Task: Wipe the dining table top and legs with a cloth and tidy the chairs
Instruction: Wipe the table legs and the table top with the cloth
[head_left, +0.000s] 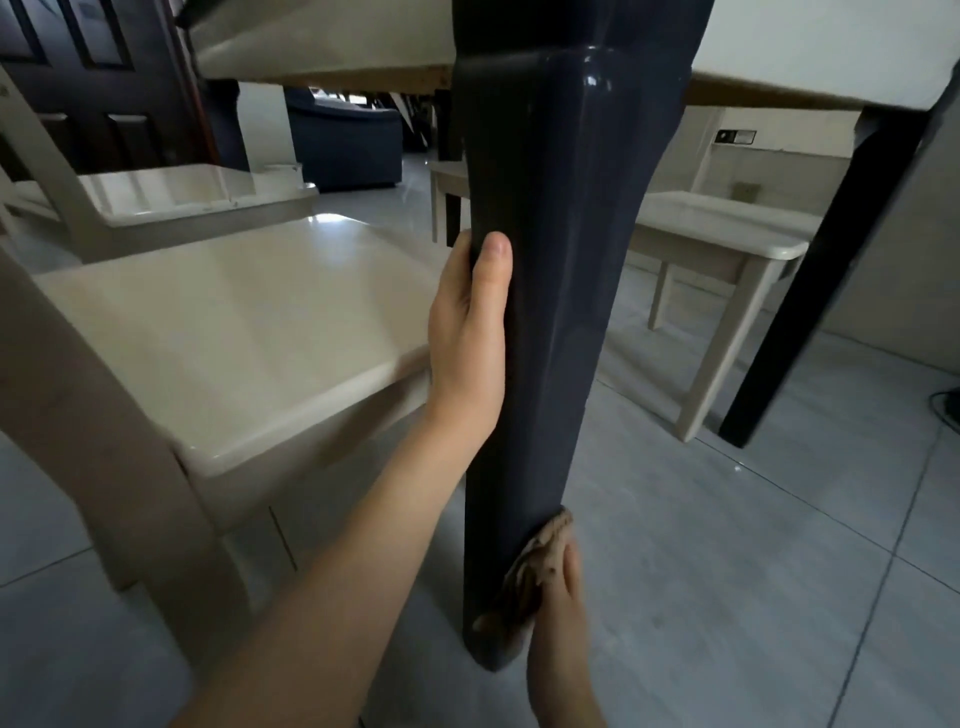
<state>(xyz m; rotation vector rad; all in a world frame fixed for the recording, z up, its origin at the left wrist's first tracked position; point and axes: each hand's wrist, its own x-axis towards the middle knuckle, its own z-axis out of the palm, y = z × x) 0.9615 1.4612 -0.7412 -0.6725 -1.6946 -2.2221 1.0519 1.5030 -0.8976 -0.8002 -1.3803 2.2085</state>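
A glossy dark table leg (545, 291) fills the middle of the head view, running from the pale table underside (322, 47) down to the tiled floor. My left hand (470, 332) grips the leg's left edge at mid-height, thumb on the front face. My right hand (558, 639) presses a crumpled brown cloth (537, 566) against the leg's lower right side near the foot. Part of the cloth is hidden behind the leg.
A cream chair seat (218, 332) sits close on the left, a second chair (171, 202) behind it. Another cream chair (727, 234) stands on the right beside a second dark table leg (810, 291). Grey tiled floor (753, 571) lies to the right. A dark sofa (348, 145) sits far back.
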